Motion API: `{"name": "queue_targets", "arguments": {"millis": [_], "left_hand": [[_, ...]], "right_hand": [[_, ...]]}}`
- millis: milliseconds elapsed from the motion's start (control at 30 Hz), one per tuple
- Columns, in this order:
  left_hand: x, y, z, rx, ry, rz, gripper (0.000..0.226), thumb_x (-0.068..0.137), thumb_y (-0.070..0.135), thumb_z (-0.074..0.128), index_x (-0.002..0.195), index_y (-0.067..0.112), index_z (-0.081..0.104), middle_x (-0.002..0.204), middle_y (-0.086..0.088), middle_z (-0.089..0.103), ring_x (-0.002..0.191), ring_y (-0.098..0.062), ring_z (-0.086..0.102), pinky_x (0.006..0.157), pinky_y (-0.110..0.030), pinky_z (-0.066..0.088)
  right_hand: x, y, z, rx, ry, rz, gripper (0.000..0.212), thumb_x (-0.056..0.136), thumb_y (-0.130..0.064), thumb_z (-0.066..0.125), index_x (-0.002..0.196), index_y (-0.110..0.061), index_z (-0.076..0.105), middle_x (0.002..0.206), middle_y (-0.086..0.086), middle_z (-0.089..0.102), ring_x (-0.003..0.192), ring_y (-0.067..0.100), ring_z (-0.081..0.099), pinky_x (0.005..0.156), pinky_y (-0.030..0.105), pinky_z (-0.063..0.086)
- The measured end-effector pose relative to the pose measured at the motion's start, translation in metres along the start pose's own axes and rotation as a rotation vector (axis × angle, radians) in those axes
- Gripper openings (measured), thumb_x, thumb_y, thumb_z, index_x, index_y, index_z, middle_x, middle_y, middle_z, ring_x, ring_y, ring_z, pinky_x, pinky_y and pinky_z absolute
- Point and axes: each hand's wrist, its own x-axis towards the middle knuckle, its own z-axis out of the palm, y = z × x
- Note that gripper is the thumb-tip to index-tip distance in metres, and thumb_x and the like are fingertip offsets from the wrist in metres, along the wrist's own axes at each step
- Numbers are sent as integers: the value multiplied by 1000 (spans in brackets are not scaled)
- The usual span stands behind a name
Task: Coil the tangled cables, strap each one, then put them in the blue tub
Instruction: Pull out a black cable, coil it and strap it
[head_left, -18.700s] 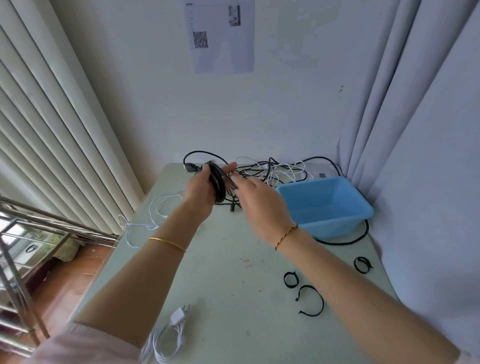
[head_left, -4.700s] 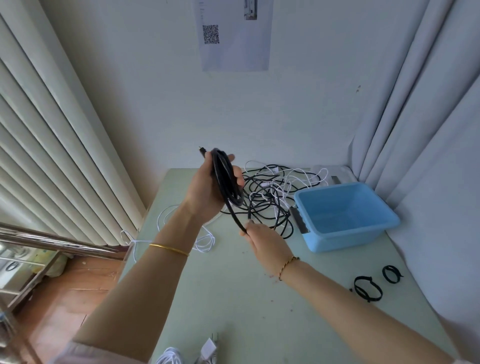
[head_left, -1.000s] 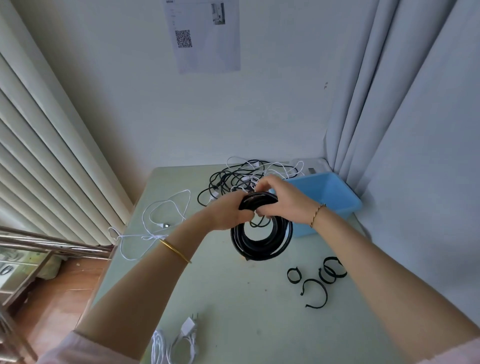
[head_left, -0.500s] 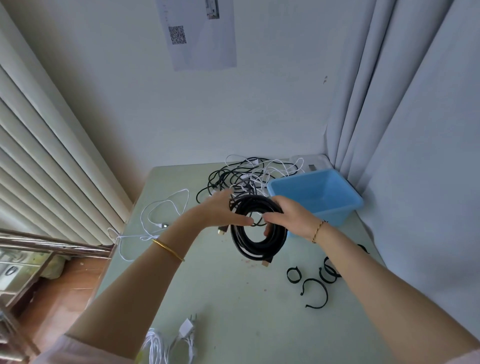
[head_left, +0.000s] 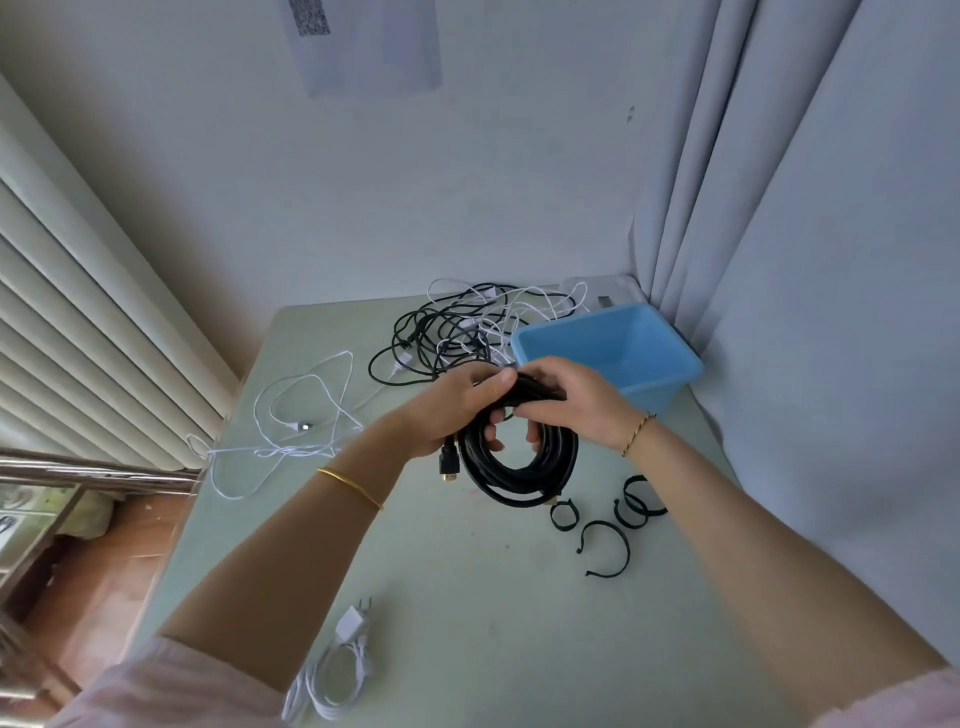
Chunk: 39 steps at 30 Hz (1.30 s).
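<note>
Black cable coil | left grip curled round top | right grip same

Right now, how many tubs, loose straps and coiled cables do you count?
Tub: 1
Straps: 4, loose on the table, two overlapping
Coils: 2, the black coil gripped by the left hand and right hand, the white coil at the near edge
Total: 7
The cables in the tangled pile cannot be counted.
</note>
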Motion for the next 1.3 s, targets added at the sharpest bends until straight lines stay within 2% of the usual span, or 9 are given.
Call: {"name": "queue_targets", "arguments": {"millis": [300, 433, 567, 667, 767, 867, 1033, 1167, 1300], "left_hand": [[21, -11, 37, -121, 183, -43, 26, 99, 32, 46, 107, 12, 62, 62, -1, 49, 45, -11, 42, 46, -25, 46], [30, -15, 48, -96, 230, -66, 22, 99, 27, 48, 108, 14, 63, 63, -2, 50, 45, -11, 42, 46, -24, 45], [37, -21, 49, -58, 252, -86, 21, 99, 25, 49, 107, 13, 64, 63, -6, 46, 45, -13, 40, 44, -24, 45], [41, -24, 47, -33, 263, -95, 22, 99, 23, 49, 110, 11, 63, 64, -6, 46, 45, -14, 40, 44, -24, 47], [43, -25, 46, -20, 255, -104, 22, 99, 23, 49, 111, 11, 63, 64, -5, 46, 45, -14, 41, 45, -24, 48], [43, -25, 44, -19, 236, -111, 22, 99, 24, 49, 111, 12, 63, 63, -4, 47, 46, -13, 42, 47, -24, 49], [40, -29, 37, -41, 233, -133, 21, 99, 25, 49, 110, 15, 63, 63, -4, 47, 45, -12, 43, 48, -25, 49], [35, -31, 29, 9, 227, -123, 24, 98, 26, 49, 112, 13, 64, 64, -4, 47, 44, -12, 43, 48, -25, 49], [29, -30, 22, 73, 155, -120, 24, 98, 27, 49, 113, 16, 64, 67, -5, 46, 45, -11, 43, 49, -25, 49]], "right_hand": [[-15, 32, -3, 132, 287, 52, 24, 90, -17, 62, 107, -4, 51, 79, 12, 68, 57, 20, 68, 58, 28, 56], [-24, 41, -7, 108, 241, 69, 23, 99, -25, 44, 97, -5, 56, 78, 8, 68, 62, 13, 68, 63, 22, 55], [-28, 74, -13, 106, 422, 279, 27, 101, -28, 38, 95, -10, 58, 85, 13, 64, 74, 20, 64, 72, 33, 56], [-34, 118, -1, -596, 216, 513, 29, 86, 1, 41, 59, -10, 39, 62, 10, 48, 55, 22, 47, 52, 29, 44], [-49, 142, 31, -844, -35, 599, 25, 82, 8, 40, 67, -12, 43, 73, 4, 42, 56, 17, 37, 49, 24, 31], [-56, 148, 44, -929, -83, 627, 24, 84, 10, 43, 94, -10, 50, 103, 10, 45, 70, 22, 45, 60, 29, 40], [-58, 156, 47, -1024, -121, 571, 31, 81, 11, 45, 67, -11, 29, 78, 5, 35, 55, 15, 34, 47, 24, 32], [-48, 141, 21, -861, -148, 562, 18, 82, 1, 47, 80, -13, 57, 91, 5, 64, 77, 20, 56, 64, 29, 45], [-26, 89, -32, -747, 72, 523, 13, 87, -7, 51, 82, -18, 56, 85, 2, 58, 78, 20, 52, 63, 25, 40]]}}
